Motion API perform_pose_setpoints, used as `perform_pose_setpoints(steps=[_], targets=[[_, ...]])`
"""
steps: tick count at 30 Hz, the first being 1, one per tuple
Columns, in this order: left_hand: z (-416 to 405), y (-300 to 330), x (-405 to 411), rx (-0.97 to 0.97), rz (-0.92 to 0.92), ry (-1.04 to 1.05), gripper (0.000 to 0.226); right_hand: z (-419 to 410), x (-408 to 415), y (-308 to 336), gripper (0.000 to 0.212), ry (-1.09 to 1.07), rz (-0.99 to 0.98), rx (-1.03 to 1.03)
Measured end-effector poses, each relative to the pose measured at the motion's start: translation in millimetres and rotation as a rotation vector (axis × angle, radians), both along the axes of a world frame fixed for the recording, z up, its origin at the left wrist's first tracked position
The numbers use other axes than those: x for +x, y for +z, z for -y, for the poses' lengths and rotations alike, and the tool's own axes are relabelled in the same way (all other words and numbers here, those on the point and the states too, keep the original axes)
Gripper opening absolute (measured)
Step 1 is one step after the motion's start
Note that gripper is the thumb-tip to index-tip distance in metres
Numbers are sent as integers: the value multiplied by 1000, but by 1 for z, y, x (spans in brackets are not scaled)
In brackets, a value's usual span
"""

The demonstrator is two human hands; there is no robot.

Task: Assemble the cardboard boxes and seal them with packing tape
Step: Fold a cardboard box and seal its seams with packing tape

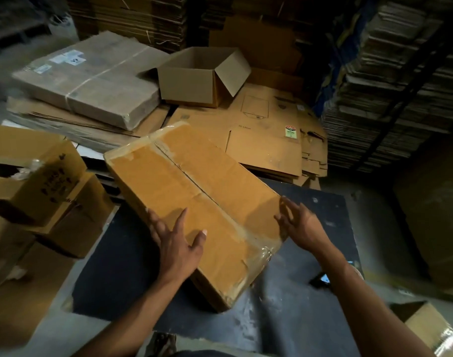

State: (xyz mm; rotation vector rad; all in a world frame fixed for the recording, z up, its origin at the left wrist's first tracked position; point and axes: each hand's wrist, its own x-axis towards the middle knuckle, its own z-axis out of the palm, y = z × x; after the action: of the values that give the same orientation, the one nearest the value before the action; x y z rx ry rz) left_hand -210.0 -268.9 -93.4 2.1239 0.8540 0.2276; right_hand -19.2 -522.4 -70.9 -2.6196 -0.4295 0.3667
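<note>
The taped box (194, 202) lies across the dark mat's (284, 318) far left corner, overhanging it. The left hand (177, 243) rests flat on top with spread fingers; the right hand (301, 225) touches its right edge (fingers blurred, grip unclear).

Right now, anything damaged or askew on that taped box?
Yes. The taped box sits tilted, its far end propped on the flattened cardboard. Tape at its near right corner is wrinkled and the cardboard there looks torn. Both hands rest open on it.
</note>
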Motion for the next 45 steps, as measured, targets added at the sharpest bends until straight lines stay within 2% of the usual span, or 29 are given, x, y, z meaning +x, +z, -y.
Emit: perform_pose_setpoints(steps=[6, 9, 12, 13, 15, 17, 20, 22, 24, 27, 31, 37, 41, 43, 45], targets=[[-57, -1, 38, -8, 53, -223, 69, 37, -64, -5, 67, -142, 16, 165], [-61, 4, 59, 27, 65, -358, 66, 50, -103, -12, 72, -222, 53, 244], [-58, 7, 84, 67, 41, -433, 60, 54, -101, -19, 72, -283, 52, 319], [-57, 9, 93, 99, 15, -441, 59, 56, -94, -20, 72, -283, 48, 325], [-46, 16, 102, 280, -28, -460, 58, 62, -79, -18, 69, -278, 28, 356], [-19, 27, 99, 395, 15, -507, 57, 71, -66, -14, 59, -223, 18, 364], [44, 36, 80, 383, 77, -682, 65, 99, -53, -19, 45, -197, 31, 261], [83, 23, 72, 533, 35, -824, 76, 130, -36, -39, 39, -218, 57, 72], [109, 3, 70, 692, 15, -888, 83, 162, -18, -60, 51, -186, 8, -164], [123, -19, 70, 790, -39, -881, 77, 188, 5, -74, 75, -52, -79, -421], [126, -27, 68, 853, -35, -860, 73, 200, 34, -94, 75, 212, -116, -627], [129, -27, 69, 898, -40, -837, 75, 211, 51, -125, 62, 327, -161, -642], [131, -24, 67, 889, -3, -811, 74, 219, 46, -119, 38, 319, -150, -636], [135, -24, 65, 853, 131, -772, 66, 227, 34, -117, 31, 292, -144, -601], [146, -23, 57, 786, 376, -718, 51, 236, 16, -117, 28, 268, -140, -520]])
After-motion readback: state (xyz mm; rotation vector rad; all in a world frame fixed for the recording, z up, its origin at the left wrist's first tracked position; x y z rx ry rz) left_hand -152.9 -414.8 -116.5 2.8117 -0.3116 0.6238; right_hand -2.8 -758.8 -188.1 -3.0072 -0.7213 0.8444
